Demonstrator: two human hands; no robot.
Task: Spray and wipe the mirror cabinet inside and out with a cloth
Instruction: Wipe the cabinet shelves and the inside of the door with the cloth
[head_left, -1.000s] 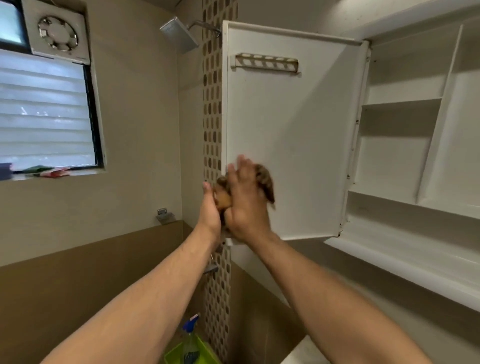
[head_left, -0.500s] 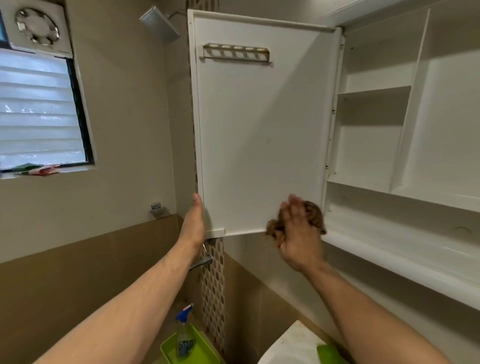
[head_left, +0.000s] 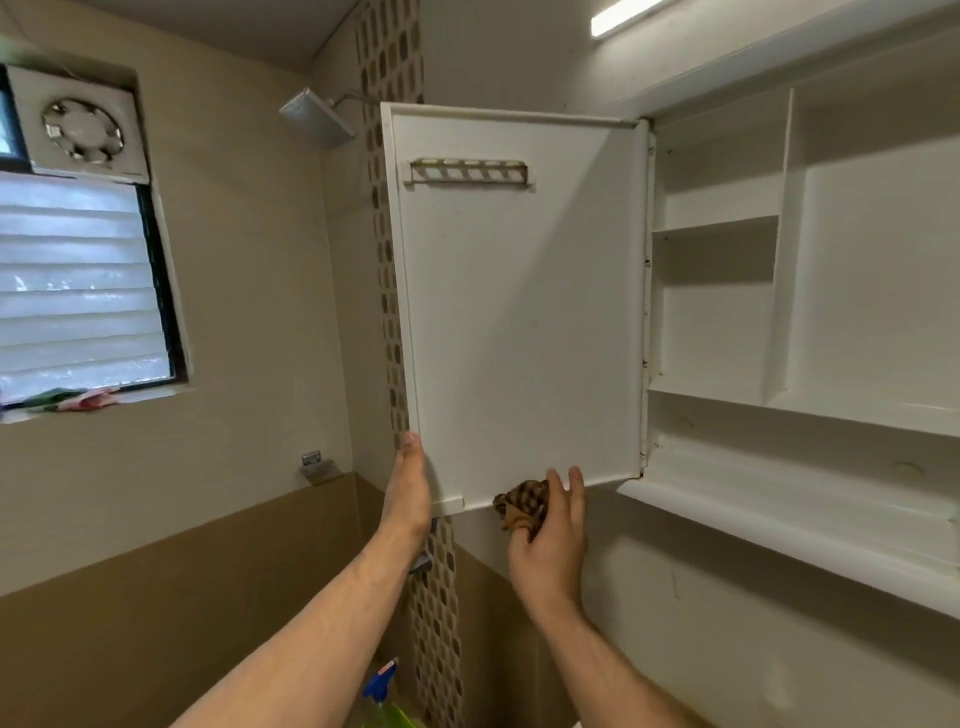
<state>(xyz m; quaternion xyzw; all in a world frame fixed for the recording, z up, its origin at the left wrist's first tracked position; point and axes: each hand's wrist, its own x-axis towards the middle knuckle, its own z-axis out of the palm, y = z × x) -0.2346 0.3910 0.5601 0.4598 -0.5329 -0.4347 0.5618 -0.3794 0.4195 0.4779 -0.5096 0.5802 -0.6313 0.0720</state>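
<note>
The cloth (head_left: 522, 506), brown and checked, is bunched in the right hand (head_left: 550, 540). The hand grips it against the palm side, and two fingertips (head_left: 574, 475) reach above it. Cloth and fingertips meet the bottom edge of the open door (head_left: 519, 312), right of that edge's middle.

The left hand (head_left: 410, 493) is just left of the right hand, at the door's lower free corner. Its fingers are straight and pressed together, flat along the door's outer edge.

The door's white inner face rises above both hands. A slotted rack (head_left: 470, 171) is fixed near its top. The door hinges on the side beyond the right hand, at the cabinet (head_left: 857, 260), whose white shelves and compartments extend up and to the right of that hand.

Below the left forearm, a spray bottle (head_left: 382, 686) with a blue trigger stands in a green tray (head_left: 389, 719). Above and left of the left hand hangs a shower head (head_left: 317, 117). Farther left are a louvred window (head_left: 78, 280) and a fan (head_left: 83, 130).
</note>
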